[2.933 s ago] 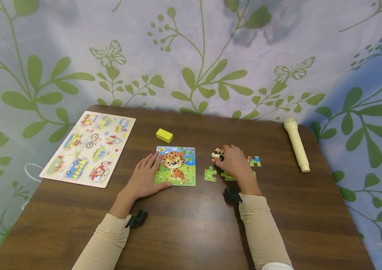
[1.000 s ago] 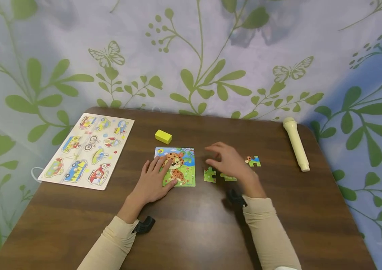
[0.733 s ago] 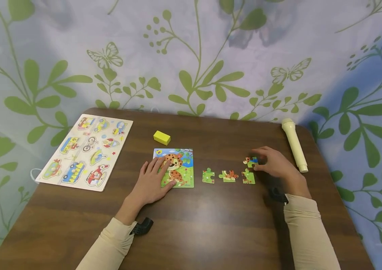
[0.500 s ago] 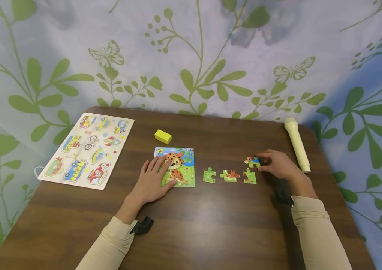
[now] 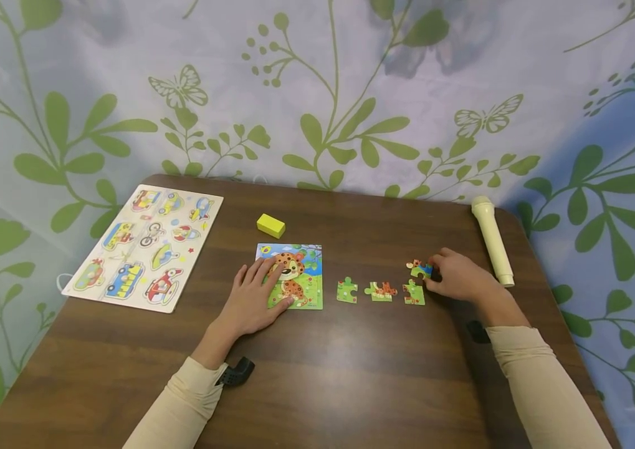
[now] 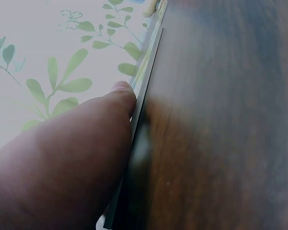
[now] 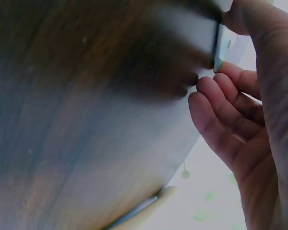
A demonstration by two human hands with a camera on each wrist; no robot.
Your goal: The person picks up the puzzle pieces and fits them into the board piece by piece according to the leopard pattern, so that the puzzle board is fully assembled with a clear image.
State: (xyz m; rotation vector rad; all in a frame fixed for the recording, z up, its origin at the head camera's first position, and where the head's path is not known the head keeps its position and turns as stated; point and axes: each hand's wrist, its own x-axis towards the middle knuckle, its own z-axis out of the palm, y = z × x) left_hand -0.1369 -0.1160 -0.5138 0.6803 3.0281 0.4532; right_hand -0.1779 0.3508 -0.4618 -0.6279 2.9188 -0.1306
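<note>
My left hand (image 5: 255, 296) lies flat, fingers spread, across the left part of a square leopard jigsaw puzzle (image 5: 308, 280). Its thumb rests along the near edge, seen edge-on in the left wrist view. On the right, my right hand (image 5: 460, 274) pinches a blue and green jigsaw piece (image 5: 419, 269) by its right side, between thumb and index finger. The piece looks slightly turned. In the right wrist view that piece (image 7: 217, 45) shows edge-on. Nearby lie a green piece (image 5: 414, 294), an orange and green piece (image 5: 380, 292) and another green piece (image 5: 346, 290).
A yellow block (image 5: 270, 226) sits behind the leopard puzzle. At the left lies a white vehicle puzzle board (image 5: 146, 246). A cream microphone-shaped object (image 5: 493, 240) lies near the right edge of the brown table (image 5: 323, 374). A leaf-patterned wall covering (image 5: 317, 93) rises behind.
My right hand has let go of a patterned piece, moved right and taken hold of the blue and green piece, which has turned slightly. My left hand has slid right over the puzzle.
</note>
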